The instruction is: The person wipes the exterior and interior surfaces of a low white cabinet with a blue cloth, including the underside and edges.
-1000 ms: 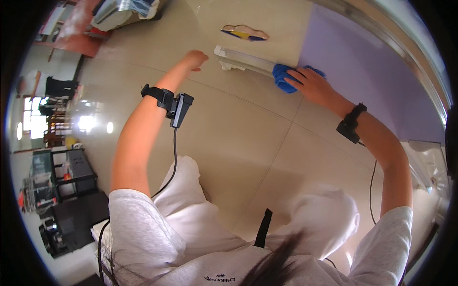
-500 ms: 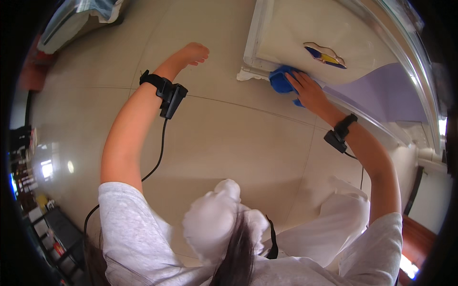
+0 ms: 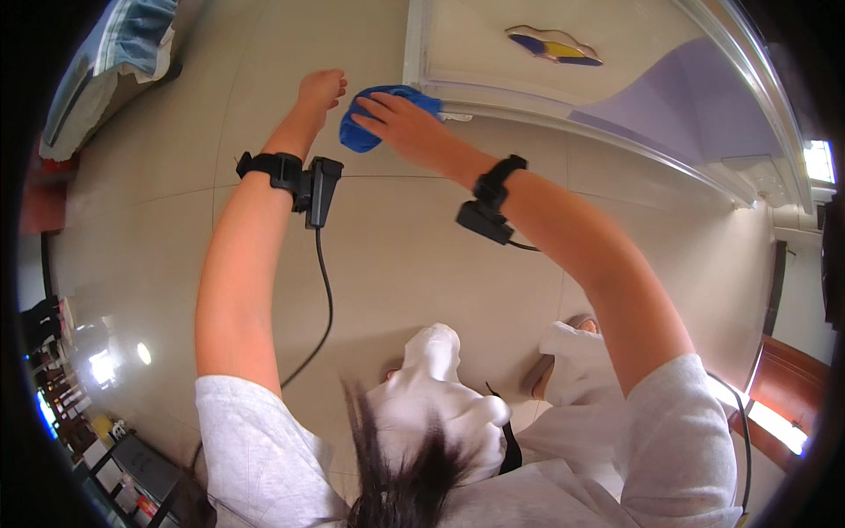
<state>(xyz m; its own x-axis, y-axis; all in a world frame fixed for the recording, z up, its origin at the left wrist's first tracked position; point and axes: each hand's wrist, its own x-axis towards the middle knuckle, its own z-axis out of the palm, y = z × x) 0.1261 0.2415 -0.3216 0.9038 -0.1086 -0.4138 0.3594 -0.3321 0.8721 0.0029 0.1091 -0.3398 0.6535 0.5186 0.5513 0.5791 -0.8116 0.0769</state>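
Note:
A blue cloth (image 3: 359, 139) lies under my right hand (image 3: 405, 128), bunched beneath the fingers. The cloth is beside the near left corner of a cream and purple cabinet (image 3: 466, 66). My fingers are partly spread over its top, and its underside is hidden. To the left, my left hand (image 3: 323, 89) hangs above the floor tiles with its fingers curled in. Nothing shows in it, and a small gap parts it from the cloth. Black strapped devices with cables sit on both wrists.
The cabinet has a pale lower edge strip (image 3: 519, 113) and a curved coloured handle (image 3: 554, 46). A fabric-covered piece of furniture (image 3: 114, 79) stands at the far left. Glossy tiled floor (image 3: 422, 238) spreads below my hands. A dark shelf (image 3: 145, 466) is at the lower left.
My right hand has carried the blue cloth leftward, from the cabinet's lower edge to past its corner. My left hand has shifted slightly left. The cabinet appears further left in view.

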